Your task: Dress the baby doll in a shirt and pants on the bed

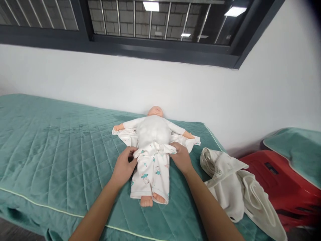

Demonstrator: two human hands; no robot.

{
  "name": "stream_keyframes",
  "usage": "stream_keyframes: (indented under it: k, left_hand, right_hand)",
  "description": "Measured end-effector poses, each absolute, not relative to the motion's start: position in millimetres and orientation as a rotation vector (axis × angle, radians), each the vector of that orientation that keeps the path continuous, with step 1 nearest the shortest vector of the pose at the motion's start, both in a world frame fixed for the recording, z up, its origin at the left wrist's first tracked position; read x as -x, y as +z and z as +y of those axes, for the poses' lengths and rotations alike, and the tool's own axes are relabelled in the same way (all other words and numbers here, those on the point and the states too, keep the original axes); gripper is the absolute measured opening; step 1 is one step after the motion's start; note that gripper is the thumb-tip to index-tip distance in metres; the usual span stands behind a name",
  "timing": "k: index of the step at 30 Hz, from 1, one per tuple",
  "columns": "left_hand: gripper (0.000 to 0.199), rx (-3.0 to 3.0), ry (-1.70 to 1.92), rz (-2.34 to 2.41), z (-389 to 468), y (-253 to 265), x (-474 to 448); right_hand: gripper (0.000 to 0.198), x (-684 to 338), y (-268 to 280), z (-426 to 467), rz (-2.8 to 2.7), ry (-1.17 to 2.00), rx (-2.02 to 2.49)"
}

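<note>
A baby doll lies on its back with its arms spread and its feet toward me. It wears printed white pants, and its torso is covered in plain white. Both of my hands are at the waistband, one on each side. My left hand pinches the waist edge at the doll's hip. On the other side, my right hand grips the waistband with thumb and fingers. Under the doll's arms a printed white shirt lies spread out. The doll's bare feet stick out of the pant legs.
The doll rests on a green quilted bed cover. Crumpled cream cloths lie at the right edge, beside a red plastic chair with a green cloth behind it. A white wall and a barred window stand at the back.
</note>
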State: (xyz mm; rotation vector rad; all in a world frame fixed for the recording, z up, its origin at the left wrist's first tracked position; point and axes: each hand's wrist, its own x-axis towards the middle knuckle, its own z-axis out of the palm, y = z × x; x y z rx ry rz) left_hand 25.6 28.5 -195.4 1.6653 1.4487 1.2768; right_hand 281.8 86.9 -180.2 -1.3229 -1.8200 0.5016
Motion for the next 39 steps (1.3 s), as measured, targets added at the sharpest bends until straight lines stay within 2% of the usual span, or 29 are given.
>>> stream_keyframes:
  k: [8, 15, 19, 23, 25, 27, 31, 32, 34, 36, 39]
  left_hand:
    - [0.029, -1.693, 1.267, 1.392, 35, -199, -23]
    - [0.029, -1.792, 1.359, 1.258, 38, -193, -21]
    - [0.022, -1.764, 1.308, 1.155, 19, -190, -20]
    - [0.008, -1.701, 1.177, 1.118, -22, -188, -18]
    - [0.007, -1.665, 1.113, 1.126, -40, -187, -17]
    - [0.023, -1.652, 1.058, 1.11, -55, -187, -16]
    - [0.092, -1.821, 1.029, 1.119, -72, -199, -22]
    - [0.103, -1.871, 1.035, 1.158, -74, -203, -25]
    - [0.106, -1.936, 1.046, 1.25, -78, -209, -30]
    - [0.097, -1.981, 1.048, 1.304, -79, -211, -33]
    - [0.083, -2.07, 1.037, 1.305, -75, -205, -29]
  right_hand:
    - [0.024, -270, -174, 18, -1.806, 0.678, 1.334]
    - [0.025, -248, -189, -39, -1.765, 0.547, 1.45]
    - [0.022, -247, -187, -31, -1.615, 0.684, 1.476]
    - [0.006, -248, -184, -30, -1.544, 0.687, 1.45]
    - [0.018, -248, -182, -31, -1.521, 0.668, 1.421]
    - [0.021, -248, -180, -31, -1.51, 0.704, 1.397]
    - [0.019, -247, -173, -36, -1.514, 0.848, 1.341]
    - [0.018, -247, -171, -40, -1.519, 0.864, 1.334]
    - [0.016, -244, -170, -53, -1.536, 0.874, 1.35]
    - [0.02, -240, -170, -71, -1.563, 0.881, 1.388]
    - [0.041, -235, -168, -96, -1.646, 0.862, 1.415]
